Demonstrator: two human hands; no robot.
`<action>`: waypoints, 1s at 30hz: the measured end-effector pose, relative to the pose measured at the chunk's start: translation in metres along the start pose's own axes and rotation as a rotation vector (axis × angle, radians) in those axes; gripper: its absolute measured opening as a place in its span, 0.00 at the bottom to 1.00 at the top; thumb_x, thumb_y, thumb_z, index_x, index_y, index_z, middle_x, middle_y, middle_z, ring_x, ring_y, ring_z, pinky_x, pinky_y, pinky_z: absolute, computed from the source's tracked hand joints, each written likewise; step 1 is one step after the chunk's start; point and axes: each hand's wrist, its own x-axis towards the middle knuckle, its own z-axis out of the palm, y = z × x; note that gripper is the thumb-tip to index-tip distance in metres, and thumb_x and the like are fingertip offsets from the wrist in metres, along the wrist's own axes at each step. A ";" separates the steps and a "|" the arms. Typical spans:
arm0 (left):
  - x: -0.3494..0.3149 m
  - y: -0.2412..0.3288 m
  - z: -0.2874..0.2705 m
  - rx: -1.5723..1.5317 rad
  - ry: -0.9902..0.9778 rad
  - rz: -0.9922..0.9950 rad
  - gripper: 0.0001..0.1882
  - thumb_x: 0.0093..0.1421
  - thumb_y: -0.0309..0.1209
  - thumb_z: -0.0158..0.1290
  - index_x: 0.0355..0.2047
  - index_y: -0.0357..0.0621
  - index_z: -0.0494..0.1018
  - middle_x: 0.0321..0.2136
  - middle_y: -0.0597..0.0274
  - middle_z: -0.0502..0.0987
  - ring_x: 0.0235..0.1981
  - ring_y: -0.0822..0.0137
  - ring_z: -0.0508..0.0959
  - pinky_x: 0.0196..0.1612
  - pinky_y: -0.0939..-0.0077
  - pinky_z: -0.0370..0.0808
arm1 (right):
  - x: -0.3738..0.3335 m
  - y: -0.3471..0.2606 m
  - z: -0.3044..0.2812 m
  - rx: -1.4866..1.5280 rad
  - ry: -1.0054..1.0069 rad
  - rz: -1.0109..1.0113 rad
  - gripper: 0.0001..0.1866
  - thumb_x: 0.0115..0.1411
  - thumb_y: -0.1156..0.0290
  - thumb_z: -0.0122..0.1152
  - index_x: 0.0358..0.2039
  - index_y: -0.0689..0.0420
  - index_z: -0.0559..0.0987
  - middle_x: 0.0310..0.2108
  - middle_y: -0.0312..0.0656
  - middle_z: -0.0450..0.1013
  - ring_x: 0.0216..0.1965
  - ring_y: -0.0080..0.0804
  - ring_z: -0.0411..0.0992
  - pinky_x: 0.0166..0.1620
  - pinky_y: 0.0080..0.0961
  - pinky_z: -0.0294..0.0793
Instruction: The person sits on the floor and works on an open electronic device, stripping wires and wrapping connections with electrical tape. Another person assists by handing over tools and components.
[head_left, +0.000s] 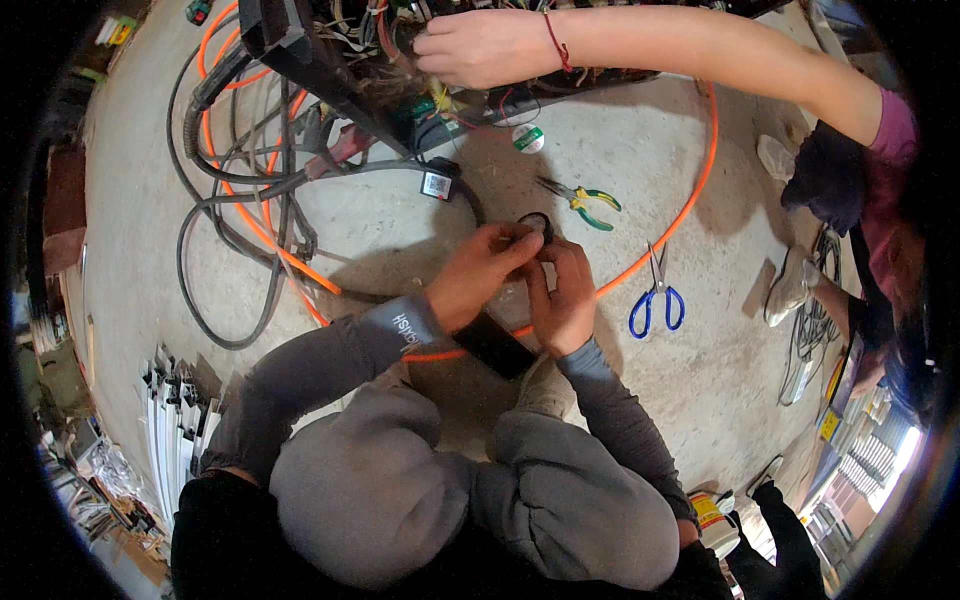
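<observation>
Both my hands meet over the concrete floor, between my knees and an opened machine. My left hand (478, 272) is closed, its thumb and fingers pinching a small dark-rimmed ring that looks like a roll of black tape (541, 220). From the other side my right hand (563, 298) grips the roll's lower edge, fingertips close to the left thumb. Just beyond lie needle-nose pliers (592, 205) with green and yellow handles. Scissors with blue handles (657, 305) rest to the right. Below my hands, a flat black rectangular thing (494, 346) lies near my feet.
Another person's hand (485, 48) reaches into the machine (285, 45), among its wires. An orange hose (706, 165) loops around the work spot. Black cables (185, 270) tangle at left. A green-and-white disc (527, 138) lies by the machine; a white bucket (718, 525) stands at lower right.
</observation>
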 end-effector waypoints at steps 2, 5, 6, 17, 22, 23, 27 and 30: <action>0.004 -0.003 -0.004 0.021 0.020 0.022 0.23 0.71 0.41 0.59 0.56 0.35 0.73 0.47 0.60 0.80 0.47 0.68 0.80 0.52 0.71 0.79 | -0.002 0.006 0.004 0.005 -0.011 -0.019 0.12 0.62 0.74 0.67 0.46 0.61 0.78 0.49 0.56 0.76 0.52 0.60 0.73 0.55 0.49 0.73; 0.004 -0.005 -0.006 0.045 0.033 0.045 0.24 0.70 0.38 0.61 0.58 0.33 0.73 0.49 0.58 0.80 0.49 0.68 0.80 0.54 0.71 0.79 | 0.000 -0.008 0.004 0.016 -0.022 0.005 0.11 0.61 0.79 0.66 0.44 0.62 0.79 0.46 0.54 0.75 0.49 0.57 0.74 0.53 0.44 0.74; 0.003 -0.005 -0.007 0.052 0.034 0.051 0.25 0.70 0.37 0.61 0.59 0.33 0.72 0.50 0.58 0.80 0.50 0.68 0.80 0.54 0.70 0.79 | 0.002 -0.014 0.002 0.020 -0.024 0.022 0.10 0.61 0.81 0.66 0.43 0.62 0.79 0.44 0.54 0.75 0.48 0.56 0.75 0.53 0.42 0.75; 0.013 0.004 -0.006 -0.258 -0.004 0.069 0.29 0.68 0.30 0.62 0.66 0.33 0.67 0.46 0.59 0.80 0.45 0.70 0.80 0.49 0.74 0.75 | 0.019 -0.014 0.008 0.010 0.018 -0.064 0.08 0.59 0.78 0.66 0.39 0.61 0.78 0.38 0.52 0.73 0.41 0.55 0.71 0.43 0.45 0.71; 0.013 0.001 -0.011 -0.399 -0.058 0.049 0.29 0.70 0.32 0.60 0.66 0.36 0.65 0.50 0.58 0.79 0.49 0.69 0.79 0.52 0.71 0.74 | 0.021 -0.016 0.011 0.188 -0.006 0.167 0.09 0.63 0.72 0.67 0.41 0.62 0.81 0.35 0.51 0.75 0.36 0.50 0.74 0.40 0.41 0.73; 0.014 -0.001 -0.012 -0.410 -0.056 0.065 0.28 0.70 0.33 0.60 0.66 0.36 0.65 0.51 0.57 0.79 0.51 0.69 0.79 0.54 0.70 0.74 | 0.022 -0.014 0.011 0.225 -0.039 0.243 0.10 0.64 0.71 0.67 0.42 0.63 0.82 0.34 0.51 0.75 0.35 0.49 0.75 0.39 0.39 0.74; 0.012 -0.003 -0.013 -0.216 0.012 0.123 0.25 0.72 0.33 0.58 0.63 0.35 0.64 0.55 0.54 0.79 0.58 0.66 0.76 0.61 0.67 0.72 | 0.033 -0.006 -0.003 0.278 -0.232 0.382 0.15 0.67 0.67 0.68 0.49 0.63 0.83 0.34 0.50 0.79 0.33 0.39 0.79 0.39 0.34 0.77; 0.005 -0.005 -0.012 -0.033 -0.031 0.206 0.23 0.72 0.31 0.57 0.61 0.35 0.62 0.56 0.51 0.78 0.59 0.65 0.76 0.65 0.66 0.70 | 0.026 0.000 -0.004 0.396 -0.227 0.401 0.14 0.67 0.67 0.68 0.47 0.64 0.84 0.37 0.48 0.82 0.36 0.29 0.79 0.41 0.31 0.78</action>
